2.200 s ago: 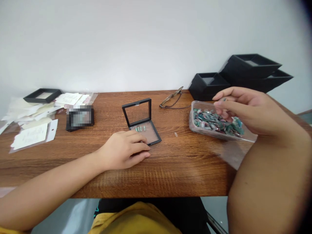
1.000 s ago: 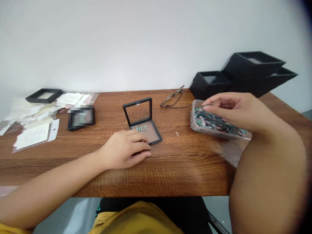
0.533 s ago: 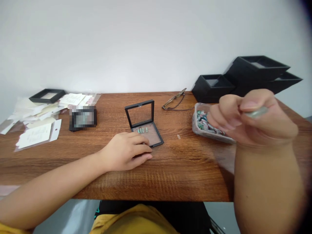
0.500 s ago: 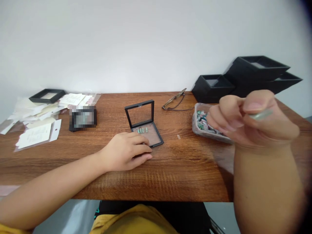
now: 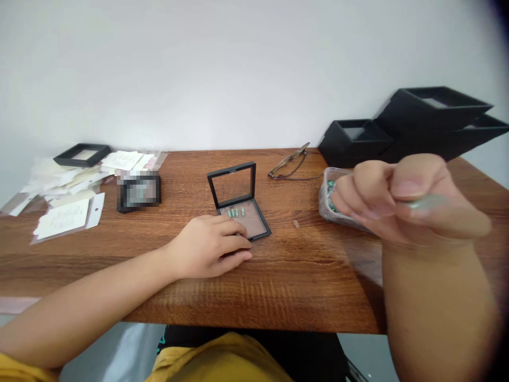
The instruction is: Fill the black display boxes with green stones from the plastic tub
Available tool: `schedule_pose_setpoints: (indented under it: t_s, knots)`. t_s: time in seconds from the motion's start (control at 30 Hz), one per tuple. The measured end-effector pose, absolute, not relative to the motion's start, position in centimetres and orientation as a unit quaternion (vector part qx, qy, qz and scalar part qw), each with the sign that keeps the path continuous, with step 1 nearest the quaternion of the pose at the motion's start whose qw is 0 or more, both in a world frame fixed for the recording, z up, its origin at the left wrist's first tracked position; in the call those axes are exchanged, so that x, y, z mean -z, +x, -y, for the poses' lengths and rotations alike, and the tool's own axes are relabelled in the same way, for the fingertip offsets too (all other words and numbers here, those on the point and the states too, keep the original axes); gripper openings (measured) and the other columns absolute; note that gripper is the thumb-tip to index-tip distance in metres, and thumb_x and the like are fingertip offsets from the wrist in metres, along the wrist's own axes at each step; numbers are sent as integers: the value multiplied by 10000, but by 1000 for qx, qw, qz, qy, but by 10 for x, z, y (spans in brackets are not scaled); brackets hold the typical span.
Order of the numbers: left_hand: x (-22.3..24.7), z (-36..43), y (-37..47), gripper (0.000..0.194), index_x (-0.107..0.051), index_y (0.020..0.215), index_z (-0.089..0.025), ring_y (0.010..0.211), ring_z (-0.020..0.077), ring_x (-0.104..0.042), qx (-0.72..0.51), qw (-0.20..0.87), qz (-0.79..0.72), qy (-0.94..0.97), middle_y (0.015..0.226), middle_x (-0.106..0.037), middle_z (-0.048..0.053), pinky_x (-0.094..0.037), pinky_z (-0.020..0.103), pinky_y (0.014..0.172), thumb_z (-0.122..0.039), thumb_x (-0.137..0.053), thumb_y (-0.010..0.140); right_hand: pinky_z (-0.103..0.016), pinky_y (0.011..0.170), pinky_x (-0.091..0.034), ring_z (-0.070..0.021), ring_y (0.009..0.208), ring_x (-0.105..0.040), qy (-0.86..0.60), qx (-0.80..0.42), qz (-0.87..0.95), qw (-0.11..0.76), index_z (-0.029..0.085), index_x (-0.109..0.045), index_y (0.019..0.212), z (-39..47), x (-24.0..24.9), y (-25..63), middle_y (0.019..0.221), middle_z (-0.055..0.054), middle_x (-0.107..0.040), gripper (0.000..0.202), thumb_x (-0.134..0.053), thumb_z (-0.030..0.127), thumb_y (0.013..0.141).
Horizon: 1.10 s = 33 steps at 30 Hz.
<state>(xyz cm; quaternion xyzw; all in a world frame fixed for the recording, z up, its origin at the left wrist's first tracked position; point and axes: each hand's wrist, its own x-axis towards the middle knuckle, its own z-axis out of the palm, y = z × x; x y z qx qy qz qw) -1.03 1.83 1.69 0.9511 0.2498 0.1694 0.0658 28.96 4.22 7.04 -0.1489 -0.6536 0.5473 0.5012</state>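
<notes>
Behind the wood-grain tabletop (image 5: 278, 292) runs a pale wall (image 5: 238, 74). Near the middle a black case (image 5: 236, 202) lies with its lid raised, and four green pieces (image 5: 237, 212) sit in a row on its film. The left hand (image 5: 209, 246) rests over the case's near left corner, thumb and fingers apart; whatever lies beneath is hidden, so more pieces there cannot be ruled out. The right hand (image 5: 409, 217) hovers in front of the tub (image 5: 323, 204), its grip closed, thumb pressed on one pale green tip (image 5: 425, 202), somewhat blurred.

So four are placed as far as shows, and this one is not yet in the case; I judge the row unfinished. More pieces remain in the tub, mostly covered by the hand. Well left are a pixelated case (image 5: 139, 192) and cards (image 5: 66, 220).
</notes>
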Motion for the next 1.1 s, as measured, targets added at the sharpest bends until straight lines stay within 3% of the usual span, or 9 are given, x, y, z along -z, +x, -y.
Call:
schedule_pose_setpoints:
  t_s: [0.2, 0.43, 0.63, 0.8, 1.1]
  knots:
    - [-19, -17, -9, 263, -734, 1006, -230, 828, 163, -709, -178, 32, -245, 953, 938, -760, -10, -529, 308, 705, -395, -531, 1006, -247, 530, -407, -93, 611, -537, -265, -480, 695, 465, 238, -738, 851, -38, -55, 258, 701, 14, -628, 60, -780, 207, 824]
    - [-18, -14, -9, 289, -748, 923, -218, 743, 157, -671, -183, -5, -241, 953, 843, -746, -31, -485, 322, 629, -395, -532, 1001, -225, 503, -413, -86, 526, -523, -395, -312, 805, 314, 191, -682, 826, -39, -33, 227, 659, 35, -639, 105, -629, 115, 778]
    - [-18, -15, -9, 323, -744, 892, -221, 774, 159, -664, -171, -3, -240, 956, 856, -745, -27, -473, 319, 647, -404, -505, 1010, -285, 681, -457, -151, 771, -651, -421, -166, 865, 219, 237, -771, 904, -48, -18, 220, 910, -8, -738, 206, -586, 157, 858]
    - [-17, -16, -9, 335, -745, 903, -223, 823, 158, -667, -167, 3, -241, 956, 890, -744, -23, -480, 317, 672, -418, -496, 1013, -300, 699, -467, -172, 825, -669, -430, -136, 875, 177, 286, -794, 966, -51, -13, 217, 927, -12, -730, 244, -564, 218, 919]
    - [-17, -15, -11, 345, -733, 898, -226, 796, 154, -661, -173, 9, -239, 955, 861, -742, -24, -443, 313, 652, -415, -473, 1023, -303, 717, -493, -162, 797, -660, -427, -195, 868, 162, 250, -761, 1080, -52, -16, 228, 942, -20, -737, 269, -538, 255, 930]
